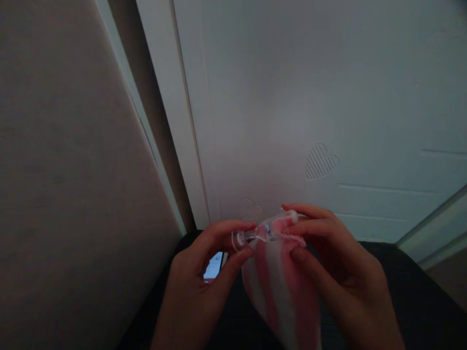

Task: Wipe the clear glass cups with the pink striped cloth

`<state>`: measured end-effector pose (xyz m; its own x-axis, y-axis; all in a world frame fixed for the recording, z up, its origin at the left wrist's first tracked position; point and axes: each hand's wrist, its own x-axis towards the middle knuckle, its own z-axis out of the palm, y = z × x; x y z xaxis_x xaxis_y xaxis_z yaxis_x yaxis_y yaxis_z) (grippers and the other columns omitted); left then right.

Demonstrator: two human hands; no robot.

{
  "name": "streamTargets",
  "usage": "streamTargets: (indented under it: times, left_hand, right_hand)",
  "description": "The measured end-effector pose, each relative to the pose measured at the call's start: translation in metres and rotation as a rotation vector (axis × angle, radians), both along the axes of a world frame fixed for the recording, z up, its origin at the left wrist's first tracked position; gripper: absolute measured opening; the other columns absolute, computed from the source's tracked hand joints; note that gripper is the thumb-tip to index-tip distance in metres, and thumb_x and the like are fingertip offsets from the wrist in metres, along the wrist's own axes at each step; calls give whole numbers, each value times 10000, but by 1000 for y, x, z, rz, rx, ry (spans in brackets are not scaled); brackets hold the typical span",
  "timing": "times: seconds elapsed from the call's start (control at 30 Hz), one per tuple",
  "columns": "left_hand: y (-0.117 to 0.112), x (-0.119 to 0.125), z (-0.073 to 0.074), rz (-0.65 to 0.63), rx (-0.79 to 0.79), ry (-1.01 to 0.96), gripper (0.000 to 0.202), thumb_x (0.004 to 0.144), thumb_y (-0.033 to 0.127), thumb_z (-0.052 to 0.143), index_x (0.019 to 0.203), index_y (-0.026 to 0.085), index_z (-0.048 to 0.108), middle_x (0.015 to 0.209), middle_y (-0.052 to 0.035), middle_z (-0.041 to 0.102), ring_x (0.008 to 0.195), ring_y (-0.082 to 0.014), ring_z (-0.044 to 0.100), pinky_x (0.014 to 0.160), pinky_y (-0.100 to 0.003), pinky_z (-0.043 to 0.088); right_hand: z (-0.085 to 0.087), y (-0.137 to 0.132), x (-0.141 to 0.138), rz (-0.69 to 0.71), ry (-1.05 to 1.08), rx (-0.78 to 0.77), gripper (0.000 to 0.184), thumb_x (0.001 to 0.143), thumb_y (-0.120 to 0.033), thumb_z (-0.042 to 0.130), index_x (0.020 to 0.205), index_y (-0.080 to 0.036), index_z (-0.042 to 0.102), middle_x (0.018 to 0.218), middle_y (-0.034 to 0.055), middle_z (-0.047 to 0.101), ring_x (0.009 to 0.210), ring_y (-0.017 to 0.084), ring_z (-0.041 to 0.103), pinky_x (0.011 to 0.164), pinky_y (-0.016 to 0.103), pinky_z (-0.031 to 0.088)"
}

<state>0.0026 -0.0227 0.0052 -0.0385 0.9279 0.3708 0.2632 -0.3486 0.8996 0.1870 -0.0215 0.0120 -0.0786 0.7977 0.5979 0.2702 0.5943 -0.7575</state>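
Observation:
A small clear stemmed glass (251, 236) is held sideways in front of me, its round foot to the left and its bowl to the right. My left hand (191, 272) pinches it by the foot and stem between thumb and fingers. With my right hand (345, 265) I grip a pink-and-white striped cloth (275, 287) at the bowl. Part of the cloth appears bunched inside the bowl, and the rest hangs down below. Right-hand fingers also reach over the rim, partly hiding it.
A phone with a lit screen (212, 266) lies on the dark surface (233, 325) behind my left hand. Beyond stands a white panel (273, 97) with embossed hearts. To the left rises a plain wall (73, 170). The light is dim.

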Motion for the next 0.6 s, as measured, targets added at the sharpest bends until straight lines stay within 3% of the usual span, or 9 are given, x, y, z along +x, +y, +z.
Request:
streamTargets:
  times: [0.13,0.33,0.6]
  left_hand:
    - [2,0,1,-78,-16,-81,109,860,338,667,963,372,659,855,106,720,788,-114,695,755,-190,522]
    - [1,-5,-3,-184,-97,-160,118,915,359,586,1025,366,626,766,93,657,668,-87,619,593,-145,484]
    - [3,-9,-2,-283,-147,-249,146,930,381,538,993,310,649,714,50,602,614,-105,536,546,-170,436]
  right_hand:
    - [-1,-2,2,-14,0,17,170,902,-190,597,995,-319,657,1275,-29,574,1154,192,594,964,307,460]
    - [0,-3,1,13,17,11,218,899,-150,587,994,-330,664,1214,-46,631,1092,164,634,934,267,470]
    - [2,0,0,43,51,13,223,889,-136,590,980,-321,674,1186,-49,667,1075,154,653,895,237,492]
